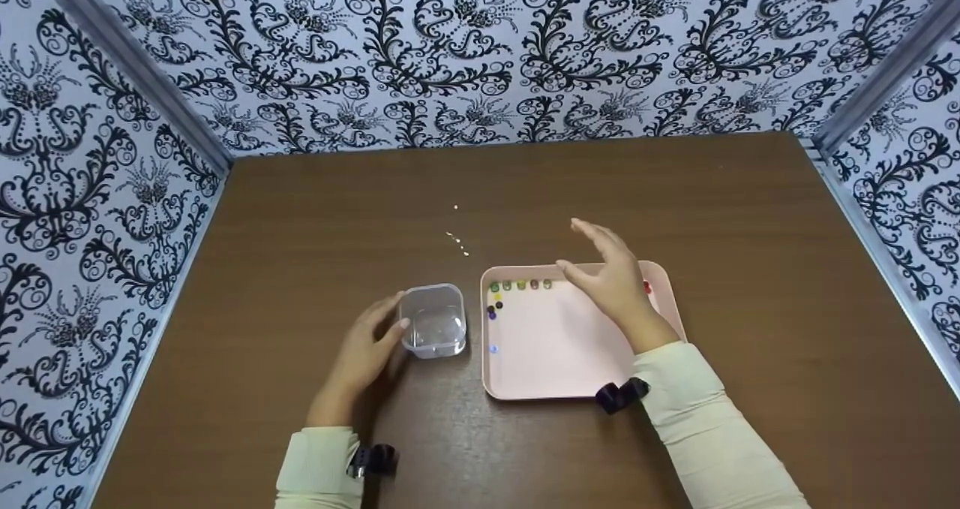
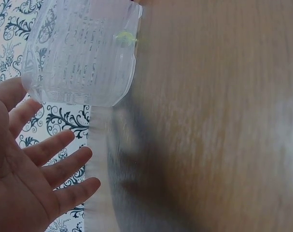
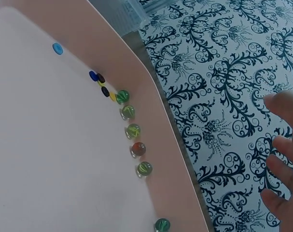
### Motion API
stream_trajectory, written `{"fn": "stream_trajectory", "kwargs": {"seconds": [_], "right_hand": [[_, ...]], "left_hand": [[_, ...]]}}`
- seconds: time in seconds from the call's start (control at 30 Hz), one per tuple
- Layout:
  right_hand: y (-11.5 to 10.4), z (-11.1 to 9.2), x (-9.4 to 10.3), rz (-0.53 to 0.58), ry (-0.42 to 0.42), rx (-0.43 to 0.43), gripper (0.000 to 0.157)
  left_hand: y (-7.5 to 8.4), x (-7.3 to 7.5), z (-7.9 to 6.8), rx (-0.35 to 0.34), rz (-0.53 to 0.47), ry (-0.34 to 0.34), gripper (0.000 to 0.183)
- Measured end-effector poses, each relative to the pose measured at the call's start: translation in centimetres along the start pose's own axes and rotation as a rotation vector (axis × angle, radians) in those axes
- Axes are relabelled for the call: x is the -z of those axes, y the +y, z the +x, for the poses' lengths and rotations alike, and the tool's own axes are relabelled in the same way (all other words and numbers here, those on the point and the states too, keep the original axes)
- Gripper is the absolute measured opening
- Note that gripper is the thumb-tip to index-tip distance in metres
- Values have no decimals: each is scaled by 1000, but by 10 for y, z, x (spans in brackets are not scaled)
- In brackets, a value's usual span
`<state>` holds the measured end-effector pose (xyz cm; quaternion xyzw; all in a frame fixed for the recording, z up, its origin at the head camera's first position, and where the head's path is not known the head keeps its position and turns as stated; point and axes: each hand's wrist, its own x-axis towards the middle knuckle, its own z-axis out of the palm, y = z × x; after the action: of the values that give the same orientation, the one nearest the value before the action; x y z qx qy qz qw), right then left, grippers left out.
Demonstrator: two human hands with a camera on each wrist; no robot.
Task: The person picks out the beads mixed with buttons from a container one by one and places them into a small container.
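My left hand point(image 1: 364, 351) touches the left side of a clear plastic container point(image 1: 433, 321), thumb and index finger at its wall. The other fingers of that left hand point(image 2: 35, 174) are spread and straight in the left wrist view. Above the pink tray point(image 1: 559, 399) hovers my right hand point(image 1: 615, 280), fingers extended and holding nothing. Several glass marbles point(image 3: 133, 130) line the tray's far wall. Small dark, yellow and blue discs point(image 3: 58, 48) lie along its left side. A red piece point(image 1: 647, 287) sits near the far right corner, partly hidden by the right hand.
Several tiny white bits point(image 1: 458, 241) lie on the brown table point(image 1: 337, 216) beyond the container. Patterned walls point(image 1: 450, 58) enclose the table at the back and both sides. Dark straps with wrist devices point(image 1: 622, 395) sit on both sleeves.
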<state>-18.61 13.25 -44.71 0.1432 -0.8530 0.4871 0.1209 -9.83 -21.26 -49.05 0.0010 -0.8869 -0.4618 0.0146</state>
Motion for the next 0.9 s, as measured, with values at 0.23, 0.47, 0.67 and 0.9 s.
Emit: {"fn": "stream_trajectory", "kwargs": {"seconds": [0.23,0.47,0.67,0.9], "right_hand": [[5,0,4,26,-19,-43,57],[10,-2,12,61,-59,-98,57],[13,-2,14,75,-54,-119,54],[17,-1,18,34,-81,-175,50]], "left_hand": [[0,0,-1,12,6,-3,46],[0,0,-1,40,-5,-5,47],[1,-1,-1,37,-3,-2,46],[1,-1,-1,35,0,1,46]]}}
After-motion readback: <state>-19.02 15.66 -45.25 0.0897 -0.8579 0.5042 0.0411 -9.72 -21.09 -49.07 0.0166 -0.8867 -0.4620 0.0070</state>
